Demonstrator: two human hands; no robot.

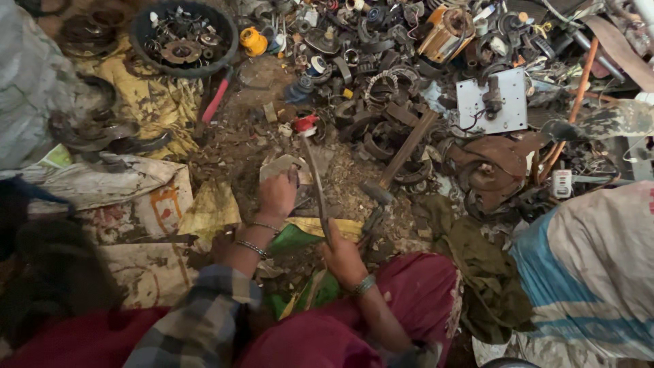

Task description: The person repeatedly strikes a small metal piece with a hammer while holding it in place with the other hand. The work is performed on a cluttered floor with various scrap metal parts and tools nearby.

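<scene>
On the littered dirt floor, the left hand (276,197) is gripping a flat pale metal scrap (281,165) while the right hand (343,257), fist closed, is holding a long thin metal rod (317,191) over it, the scrap apparently not yet broken apart.

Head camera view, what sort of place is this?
Probably a scrap-sorting or metal salvage spot on the ground. A heap of dark metal parts covers the dirt, a round tub holds more pieces, and the right hand holds a long rod.

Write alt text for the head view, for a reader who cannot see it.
A seated person's left hand holds a flat metal scrap while the right hand grips a long thin rod, above dirt ground heaped with rusty metal parts and worn sacks.
</scene>
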